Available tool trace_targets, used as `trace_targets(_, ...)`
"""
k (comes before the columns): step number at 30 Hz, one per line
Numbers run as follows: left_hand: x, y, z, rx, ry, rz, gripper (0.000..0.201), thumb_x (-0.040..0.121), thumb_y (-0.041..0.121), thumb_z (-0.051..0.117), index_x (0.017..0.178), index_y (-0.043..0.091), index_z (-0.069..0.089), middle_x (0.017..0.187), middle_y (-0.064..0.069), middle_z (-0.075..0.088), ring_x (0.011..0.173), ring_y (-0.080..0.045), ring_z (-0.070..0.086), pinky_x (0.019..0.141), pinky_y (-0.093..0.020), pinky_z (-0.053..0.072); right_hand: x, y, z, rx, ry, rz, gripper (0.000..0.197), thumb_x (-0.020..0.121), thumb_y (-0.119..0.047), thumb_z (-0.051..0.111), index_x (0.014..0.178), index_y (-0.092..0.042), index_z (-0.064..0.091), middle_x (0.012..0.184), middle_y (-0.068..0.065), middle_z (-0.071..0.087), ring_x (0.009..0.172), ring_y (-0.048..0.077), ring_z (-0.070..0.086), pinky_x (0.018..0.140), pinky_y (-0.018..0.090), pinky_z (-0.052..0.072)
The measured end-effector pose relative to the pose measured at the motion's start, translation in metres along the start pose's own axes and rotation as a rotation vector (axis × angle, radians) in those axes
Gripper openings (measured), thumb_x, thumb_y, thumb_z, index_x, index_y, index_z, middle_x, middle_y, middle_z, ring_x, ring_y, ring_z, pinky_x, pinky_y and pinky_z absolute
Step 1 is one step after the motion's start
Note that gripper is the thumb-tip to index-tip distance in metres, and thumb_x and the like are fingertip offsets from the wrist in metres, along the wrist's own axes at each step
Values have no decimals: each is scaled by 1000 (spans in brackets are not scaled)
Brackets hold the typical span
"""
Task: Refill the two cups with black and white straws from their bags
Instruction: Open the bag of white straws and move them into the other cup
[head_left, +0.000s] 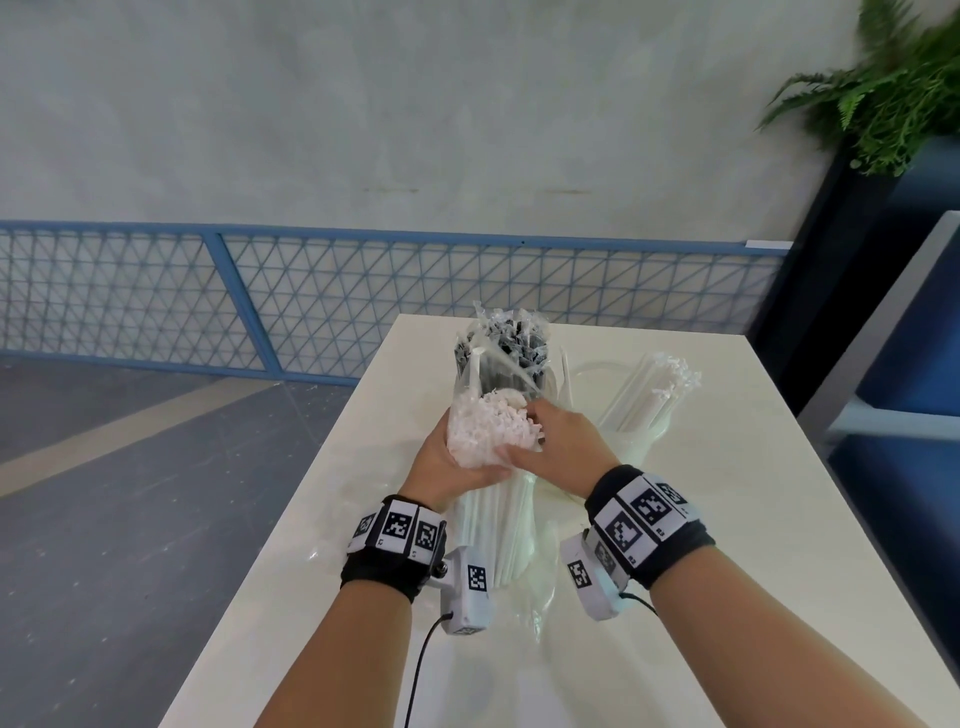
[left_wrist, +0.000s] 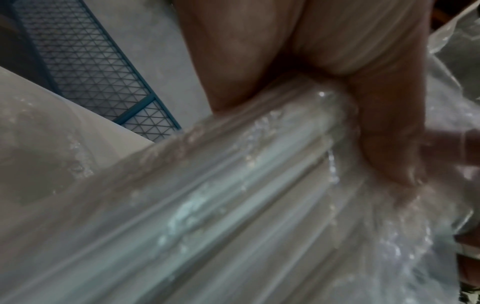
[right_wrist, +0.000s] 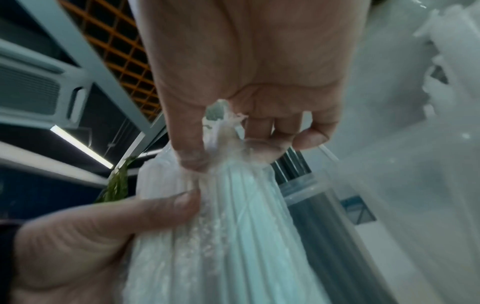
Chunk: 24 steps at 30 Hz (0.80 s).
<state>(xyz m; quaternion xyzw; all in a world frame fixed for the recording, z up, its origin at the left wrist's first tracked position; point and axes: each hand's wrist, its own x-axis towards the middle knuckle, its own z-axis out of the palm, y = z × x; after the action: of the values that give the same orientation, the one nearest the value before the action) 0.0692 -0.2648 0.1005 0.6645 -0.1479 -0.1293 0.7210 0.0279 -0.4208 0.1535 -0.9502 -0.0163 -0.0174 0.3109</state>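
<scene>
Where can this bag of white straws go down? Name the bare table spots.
Bare table lies left of the left hand, plus the near right corner beyond the right hand. It is crowded ahead: cup of black straws, cup of white straws.

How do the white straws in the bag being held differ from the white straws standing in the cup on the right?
The bagged white straws are held up by the left hand and right hand; the cup's white straws stand untouched. The bagged ones are packed tight, the cup's lean and fan out loosely. Both are white and paper-wrapped.

White table; blue mesh fence; fern top right.
</scene>
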Motion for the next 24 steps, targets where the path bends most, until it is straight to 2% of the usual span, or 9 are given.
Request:
trace_targets(4,-1,2,0,36,-27,12,75,57,-22,73,108,28,49,106,8,61,90,11,63,70,-11,51,2,5,10,43,-67,39,47,83,-37,64,120,-9,53,108,9,65,84,18,54,72,23,38)
trace_targets(6,-1,2,3,58,-34,13,78,56,-22,74,111,28,47,107,9,59,90,13,61,69,-9,50,4,8,12,113,-62,76,48,79,-35,69,117,-8,56,109,9,66,91,22,59,76,26,43)
trace_targets(8,0,1,4,71,-32,14,82,55,-20,76,115,26,45,108,9,60,94,8,60,71,-10,50,3,9,15,199,-24,127,54,75,-34,73,120,-9,56,111,6,66,101,22,60,81,27,46)
trace_targets(12,-1,0,5,33,14,8,78,52,-9,81,115,26,52,113,0,64,105,-9,62,73,-21,55,-2,10,27,331,120,150,41,74,-29,73,110,-15,61,101,2,68,91,17,62,74,24,44)
trace_targets(15,-2,0,5,59,43,7,77,54,-7,83,117,23,53,113,1,65,106,-9,61,74,-18,53,-3,8,32,340,213,133,40,75,-33,71,109,-15,61,98,2,67,95,22,62,87,36,50)
trace_targets(16,-2,0,5,64,45,1,75,55,-8,82,118,21,52,112,2,65,105,-9,61,74,-17,53,-2,8,33,348,260,128,39,76,-33,70,108,-14,62,95,1,66,98,24,61,92,41,48)
trace_targets(18,-1,0,5,81,55,-10,71,58,-7,81,116,22,52,109,3,65,103,-7,62,76,-17,53,-1,4,30,358,342,136,38,79,-32,67,110,-11,61,90,-2,59,104,26,54,101,44,39)
trace_targets(22,1,0,4,134,107,-23,71,53,7,86,114,28,55,113,5,65,110,-11,59,91,-29,51,1,0,23,332,394,103,46,83,-38,62,121,-13,56,106,6,60,110,14,45,115,42,18)
trace_targets(24,2,0,5,165,128,-34,71,54,8,87,115,26,54,115,2,64,113,-16,58,95,-34,49,5,-1,15,416,398,144,53,84,-37,62,129,-12,50,106,1,55,112,12,43,115,44,21)
